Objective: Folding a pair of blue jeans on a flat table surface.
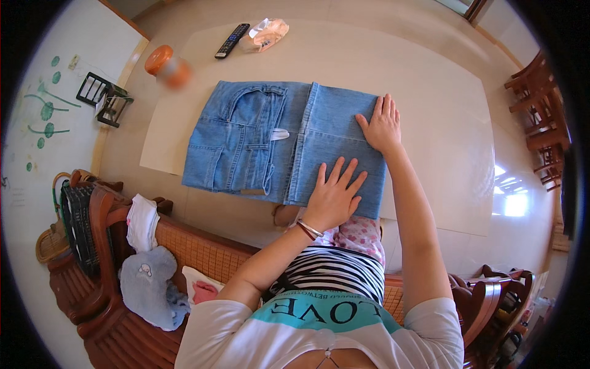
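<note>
A pair of blue denim jeans (341,110) lies folded on a pale table (438,138) before me. Its waistband, pockets and a white loop or tag are towards the left, and a folded leg section lies across the right. My left hand (334,196) rests flat on the near part of that section, fingers spread, with bangles at the wrist. Against the section's far right edge lies my right hand (383,124), palm down, fingers close together and the thumb apart. Neither hand grips the cloth.
At the table's far left stands an orange-lidded jar (160,60), partly blurred. A black remote control (233,40) lies beside a tissue pack (265,35). Behind my left arm, a wooden bench (203,240) holds a grey plush cloth (147,286). Wooden chairs (539,106) stand right.
</note>
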